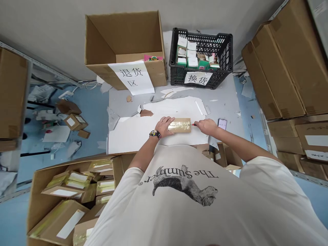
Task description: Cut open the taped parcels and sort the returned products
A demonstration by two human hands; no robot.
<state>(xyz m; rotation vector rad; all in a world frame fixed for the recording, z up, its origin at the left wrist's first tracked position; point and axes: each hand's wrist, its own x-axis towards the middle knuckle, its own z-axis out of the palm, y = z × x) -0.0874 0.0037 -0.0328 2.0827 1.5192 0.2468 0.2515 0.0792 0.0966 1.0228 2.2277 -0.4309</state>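
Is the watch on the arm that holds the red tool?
No, the watch is on the left arm, while the right hand holds the red tool.

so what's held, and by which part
Left hand: a taped box, by its left end. Right hand: a tool, probably a cutter, by the end away from the box.

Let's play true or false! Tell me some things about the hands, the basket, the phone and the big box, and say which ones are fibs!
1. The left hand has a watch at its wrist. True.
2. The right hand holds the left end of the taped parcel. False: the left hand does; the right hand holds a small red tool.
3. Small boxes are in the black basket. True.
4. The phone is in the basket. False: it's on the table.
5. The big box beside the basket is open. True.
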